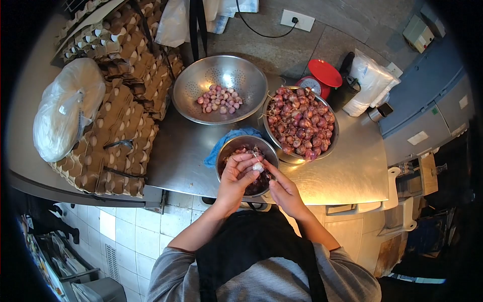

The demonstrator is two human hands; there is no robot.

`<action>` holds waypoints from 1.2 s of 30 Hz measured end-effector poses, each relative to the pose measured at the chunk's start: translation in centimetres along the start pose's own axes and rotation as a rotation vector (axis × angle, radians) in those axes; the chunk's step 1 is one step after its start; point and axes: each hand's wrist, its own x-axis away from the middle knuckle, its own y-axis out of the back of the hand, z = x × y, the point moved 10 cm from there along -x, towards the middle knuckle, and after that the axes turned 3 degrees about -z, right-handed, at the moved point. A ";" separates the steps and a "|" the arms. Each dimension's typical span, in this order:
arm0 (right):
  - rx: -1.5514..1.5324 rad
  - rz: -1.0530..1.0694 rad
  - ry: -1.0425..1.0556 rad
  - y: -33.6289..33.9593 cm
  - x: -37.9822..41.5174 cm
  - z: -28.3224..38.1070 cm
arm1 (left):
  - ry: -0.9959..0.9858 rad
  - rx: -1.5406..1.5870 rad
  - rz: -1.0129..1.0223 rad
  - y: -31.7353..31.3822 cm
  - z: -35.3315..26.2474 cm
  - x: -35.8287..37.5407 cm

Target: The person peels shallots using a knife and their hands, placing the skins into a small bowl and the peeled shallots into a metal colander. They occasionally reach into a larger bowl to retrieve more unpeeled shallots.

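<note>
Over a small steel bowl (222, 162) of reddish skins, my left hand (235, 176) pinches a pale, partly peeled shallot (258, 166) between thumb and fingers. My right hand (285, 190) meets it from the other side, index fingertip close to the bulb, fingers curled; whatever they hold is hidden. Behind the bowl, a large perforated colander (188, 93) carries a small heap of peeled pinkish shallots (220, 99). To its right, a wide steel bowl (334, 143) is heaped with unpeeled red shallots (303, 121).
Stacked egg trays (108, 136) with a filled plastic bag (68, 108) stand left. A blue cloth (213, 156) lies under the small bowl. At the back right are a red scale (324, 74) and a plastic package (367, 83). The steel table's (347, 183) front edge is near me.
</note>
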 end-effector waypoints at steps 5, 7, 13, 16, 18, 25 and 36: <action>-0.078 0.005 -0.040 0.7 -0.2 -1.2 | 0.000 0.029 -0.015 0.0 0.1 0.1; -0.076 -0.019 -0.048 1.0 -0.2 -1.2 | 0.034 0.039 -0.063 0.5 0.4 0.1; -0.021 0.003 -0.037 0.3 -0.4 -1.2 | 0.118 0.084 -0.122 1.4 1.4 -0.1; -0.055 -0.020 -0.084 0.7 -0.4 -1.5 | 0.102 0.072 -0.116 1.3 1.2 -0.1; -0.036 -0.066 -0.067 1.2 -0.6 -1.1 | 0.097 0.086 -0.101 1.1 1.0 -0.3; 0.321 0.008 0.076 1.1 -0.5 -0.5 | -0.003 0.031 -0.101 1.5 0.7 -0.6; 0.529 -0.081 0.138 1.6 -0.9 0.3 | -0.050 -0.037 -0.081 0.7 0.2 -0.4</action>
